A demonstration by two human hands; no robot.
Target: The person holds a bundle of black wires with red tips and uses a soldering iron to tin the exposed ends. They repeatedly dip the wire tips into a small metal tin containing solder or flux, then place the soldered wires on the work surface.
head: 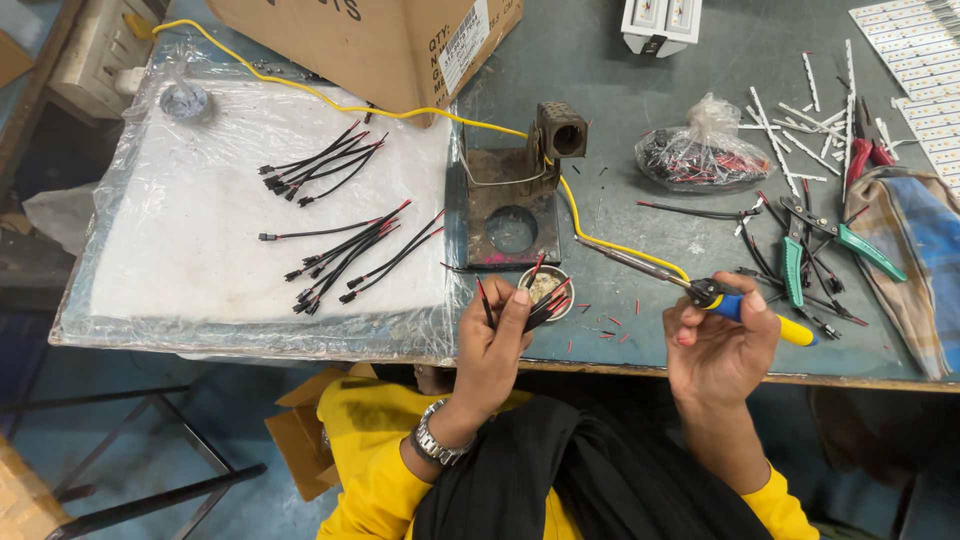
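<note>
Two hands over desk (600,130) front edge. Our left hand (495,345) pinches bundle of red-black wires (540,300), fingers clenched on it, wire ends over small round tin (545,287) at 12 o'clock of hand. Our right hand (715,345) grips soldering iron (735,305) by blue-yellow handle, tip pointing toward 10 o'clock. Rusty iron stand (510,190) just behind tin. Green pliers (800,255) at 1 o'clock of right hand.
</note>
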